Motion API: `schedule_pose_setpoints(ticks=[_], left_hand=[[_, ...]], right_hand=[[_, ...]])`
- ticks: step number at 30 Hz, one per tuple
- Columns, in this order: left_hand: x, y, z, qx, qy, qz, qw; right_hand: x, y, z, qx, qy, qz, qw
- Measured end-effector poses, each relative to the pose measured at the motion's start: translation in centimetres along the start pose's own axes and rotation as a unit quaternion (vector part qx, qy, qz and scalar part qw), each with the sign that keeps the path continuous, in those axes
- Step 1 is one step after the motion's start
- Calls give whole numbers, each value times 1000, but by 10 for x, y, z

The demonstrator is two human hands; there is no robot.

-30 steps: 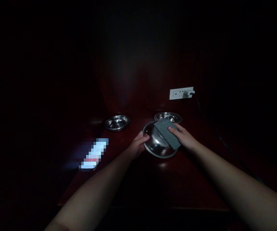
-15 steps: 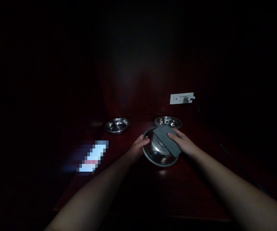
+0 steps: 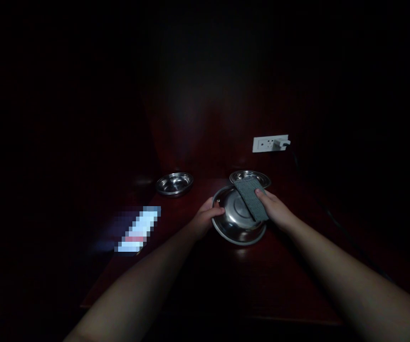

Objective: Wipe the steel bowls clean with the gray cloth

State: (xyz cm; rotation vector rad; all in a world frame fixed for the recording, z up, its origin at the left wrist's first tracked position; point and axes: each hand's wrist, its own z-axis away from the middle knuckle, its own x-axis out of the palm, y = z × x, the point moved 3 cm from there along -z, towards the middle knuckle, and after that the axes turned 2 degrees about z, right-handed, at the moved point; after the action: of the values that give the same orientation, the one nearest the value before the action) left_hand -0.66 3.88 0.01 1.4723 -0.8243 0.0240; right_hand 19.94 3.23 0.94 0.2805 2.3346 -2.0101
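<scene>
The round shiny steel bowl (image 3: 235,216), pinched at its rim by the left hand (image 3: 205,217), could be tipped if the grey-green rectangular cloth (image 3: 250,197), gripped by the right hand (image 3: 274,209), is pressed unevenly.

V dim; phone screen (image 3: 139,230) pixelated, glare on bowl (image 3: 236,211), edges near-black.

- Readable texts, labels, brands, numbers or signs: none that I can make out from here.
- Glowing screen (image 3: 139,231): coarse blocks of pale blue with a reddish band across the lower part; any wording on it is unreadable.
- White wall socket plate (image 3: 257,145): small dark openings seen; any lettering or marking too small to tell.
</scene>
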Motion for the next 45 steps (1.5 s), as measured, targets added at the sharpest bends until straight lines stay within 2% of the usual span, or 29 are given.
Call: schedule_pose_setpoints(ticks=[6, 12, 16, 23, 34, 45], left_hand=[[-7, -6, -5, 1, 78, -16, 997], [-10, -10, -10, 3, 108, -34, 994], [-8, -9, -9, -2, 130, -27, 991], [-1, -5, -5, -12, 107, -15, 994], [-2, -1, -3, 14, 88, -18, 996], [-3, -3, -4, 5, 93, -9, 996]], right_hand=[[-1, -1, 0, -10, 10, 18, 1000], [-2, -5, 3, -3, 30, 27, 999], [0, -7, 5, 0, 5, 13, 1000], [2, -9, 8, -10, -44, 35, 998], [7, -7, 8, -54, -100, -10, 993], [7, -11, 10, 5, -64, -44, 997]])
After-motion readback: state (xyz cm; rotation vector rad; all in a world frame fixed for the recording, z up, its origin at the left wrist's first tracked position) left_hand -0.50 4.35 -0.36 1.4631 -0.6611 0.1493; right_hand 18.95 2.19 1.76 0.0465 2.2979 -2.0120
